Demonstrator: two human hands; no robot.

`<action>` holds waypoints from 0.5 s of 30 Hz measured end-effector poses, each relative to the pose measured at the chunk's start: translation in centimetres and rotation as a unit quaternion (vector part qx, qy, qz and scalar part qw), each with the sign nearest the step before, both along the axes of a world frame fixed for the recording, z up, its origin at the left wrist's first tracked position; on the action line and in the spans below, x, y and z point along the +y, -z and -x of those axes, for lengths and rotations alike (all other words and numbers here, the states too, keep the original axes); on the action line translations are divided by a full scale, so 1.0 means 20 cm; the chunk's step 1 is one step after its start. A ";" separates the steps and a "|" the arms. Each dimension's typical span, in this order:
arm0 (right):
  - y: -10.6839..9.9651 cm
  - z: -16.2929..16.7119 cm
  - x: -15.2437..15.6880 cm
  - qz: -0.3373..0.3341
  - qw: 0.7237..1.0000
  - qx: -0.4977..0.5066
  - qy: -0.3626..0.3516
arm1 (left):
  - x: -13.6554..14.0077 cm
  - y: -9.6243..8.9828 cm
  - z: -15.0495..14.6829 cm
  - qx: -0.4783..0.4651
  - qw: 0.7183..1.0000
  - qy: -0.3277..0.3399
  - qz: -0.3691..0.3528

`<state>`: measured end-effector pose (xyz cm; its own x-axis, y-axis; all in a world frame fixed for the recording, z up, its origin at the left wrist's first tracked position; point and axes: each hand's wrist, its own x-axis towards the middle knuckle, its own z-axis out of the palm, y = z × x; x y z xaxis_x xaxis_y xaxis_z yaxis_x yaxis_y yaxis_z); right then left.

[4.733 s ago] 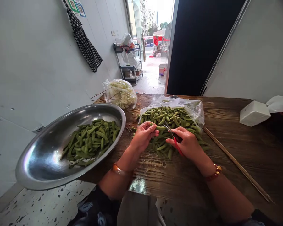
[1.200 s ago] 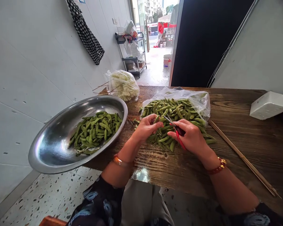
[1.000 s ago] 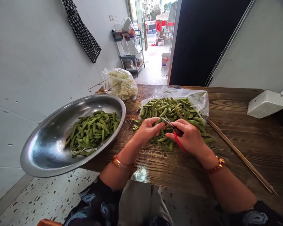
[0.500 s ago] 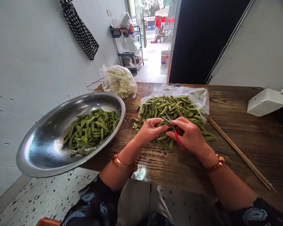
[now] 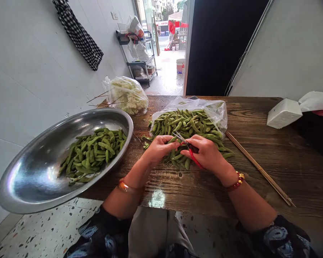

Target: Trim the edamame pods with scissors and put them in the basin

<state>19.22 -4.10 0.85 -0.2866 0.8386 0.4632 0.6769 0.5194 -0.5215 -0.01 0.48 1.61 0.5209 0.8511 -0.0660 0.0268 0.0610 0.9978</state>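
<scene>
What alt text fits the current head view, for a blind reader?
A person's left hand holds a green pod near scissors in the right hand, above a wooden table. Beyond lie heaped pods and clear plastic; at left, a metal bowl holds more pods.

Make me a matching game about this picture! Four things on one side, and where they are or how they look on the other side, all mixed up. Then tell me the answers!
Things:
1. scissors
2. metal basin
3. long thin sticks
4. checkered cloth

Where or how:
A. lying on the table, on the right
B. hanging along the wall
C. held in the right hand
D. with green pods inside

Right pairs:
1-C, 2-D, 3-A, 4-B
</scene>
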 end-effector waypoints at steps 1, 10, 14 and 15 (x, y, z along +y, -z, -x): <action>0.00 0.00 0.00 0.003 1.000 -0.001 -0.001 | 0.00 0.00 0.00 0.003 1.000 0.004 0.002; 0.00 0.00 0.01 0.016 0.999 0.020 0.030 | 0.03 0.01 0.00 -0.070 0.995 -0.062 0.038; 0.02 0.01 0.01 0.003 0.997 0.047 0.054 | 0.04 0.01 0.00 -0.179 0.973 -0.126 0.077; 0.02 0.01 0.01 -0.002 0.997 0.054 0.055 | 0.04 0.01 0.00 -0.200 0.966 -0.137 0.088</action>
<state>19.05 -3.89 0.51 -0.1408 0.8604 0.4897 0.6701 0.4469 -0.5926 -0.09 1.33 1.49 0.2908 0.9547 -0.0631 -0.4005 0.1813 0.8982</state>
